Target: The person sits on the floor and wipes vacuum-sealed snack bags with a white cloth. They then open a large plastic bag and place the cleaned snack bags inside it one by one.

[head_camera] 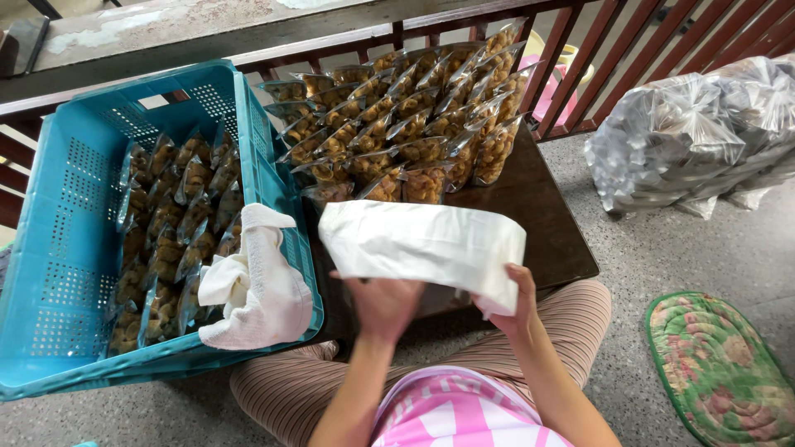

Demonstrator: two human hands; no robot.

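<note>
While a white plastic bag (422, 247) is held up over the near edge of the dark tabletop (546, 223), both hands are closed on its lower rim. The left hand (383, 305) is seen from the back, fingers curled up under the bag's bottom edge near its middle, in a clenched grip on the plastic. The right hand (512, 302) is wrapped round the bag's right lower corner, the thumb laid along the side, likewise grasping it. The bag is stretched sideways between the two hands and is tilted a little, its left end higher than its right.

Behind the bag, rows of small clear packets (406, 124) filled with brown snack pieces are stood upright on the tabletop, leaning against a dark red railing (596, 58). To the left, a blue perforated crate (74, 248) is set beside the tabletop, and more of the same packets are laid inside it in rows. A white cloth (261, 285) is draped over the crate's right rim, just beside the left hand but apart from it. On the floor to the right, a large clear sack (696, 132) of silvery wrappers is seen, and a green floral cushion (720, 364) lies near the right knee.
</note>
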